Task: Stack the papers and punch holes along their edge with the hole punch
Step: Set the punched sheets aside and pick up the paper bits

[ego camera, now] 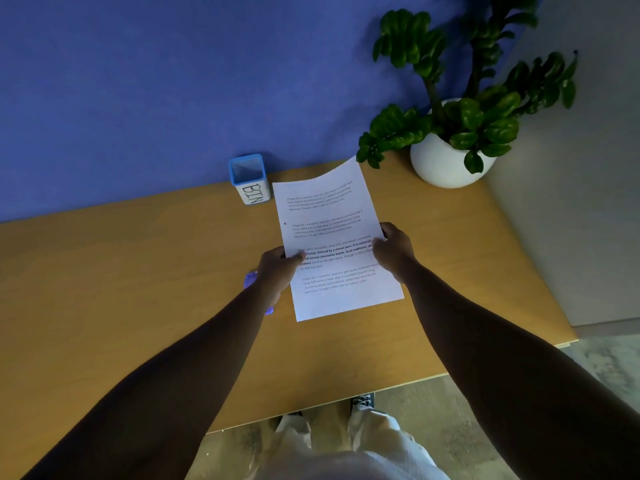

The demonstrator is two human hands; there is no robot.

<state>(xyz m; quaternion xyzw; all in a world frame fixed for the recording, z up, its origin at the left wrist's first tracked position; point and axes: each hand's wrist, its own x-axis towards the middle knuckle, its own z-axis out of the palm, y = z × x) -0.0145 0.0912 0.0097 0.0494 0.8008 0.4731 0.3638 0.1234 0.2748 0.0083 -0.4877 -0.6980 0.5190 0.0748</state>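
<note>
White papers point(332, 244) apparently in both grips

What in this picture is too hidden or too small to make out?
- Head view: purple object, perhaps the hole punch, mostly hidden under the left hand and forearm.
- Number of white printed paper sheets: edges too thin to count.
- Printed text: too small to read.
- Right hand fingers: hidden behind the paper.

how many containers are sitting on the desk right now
2. A small blue-rimmed bin stands at the back edge against the wall, and a white plant pot stands in the far right corner. Others may sit outside the view.
</note>
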